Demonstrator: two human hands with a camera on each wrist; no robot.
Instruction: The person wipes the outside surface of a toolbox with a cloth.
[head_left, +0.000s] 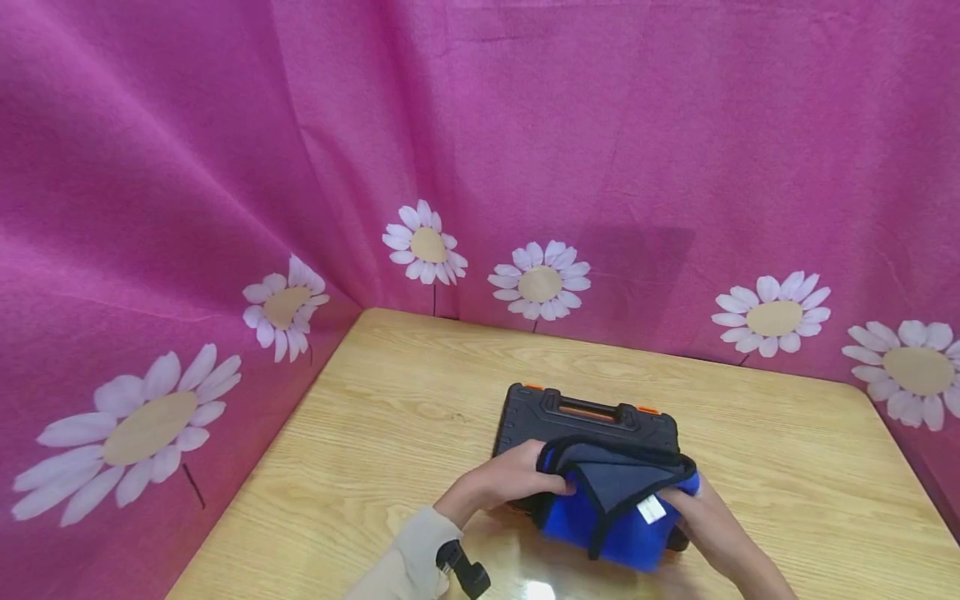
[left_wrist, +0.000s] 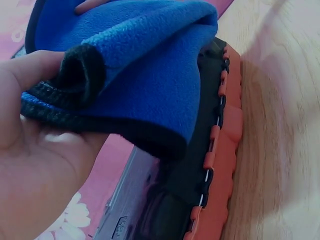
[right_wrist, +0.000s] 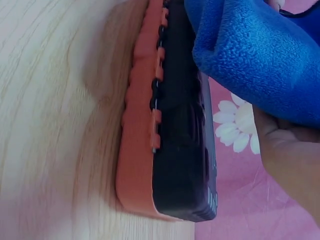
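A blue fleecy cloth (head_left: 600, 533) with a grey reverse, black edging and a small white label is held above a black and orange tool case (head_left: 525, 429). My left hand (head_left: 502, 482) grips its left side, thumb on top, and in the left wrist view the left hand (left_wrist: 45, 150) pinches a rolled corner. On the far side of the cloth, my right hand (head_left: 693, 504) holds the right edge; its fingers are partly hidden. The case lies flat, its handle (head_left: 588, 410) away from me. Its orange hinged side (right_wrist: 137, 150) shows in the right wrist view.
The case lies on a light wooden table (head_left: 390, 392). A pink curtain (head_left: 600, 125) printed with white daisies hangs along the back and the sides. A black strap with a buckle (head_left: 462, 567) sits around the left wrist, over a beige sleeve (head_left: 412, 550).
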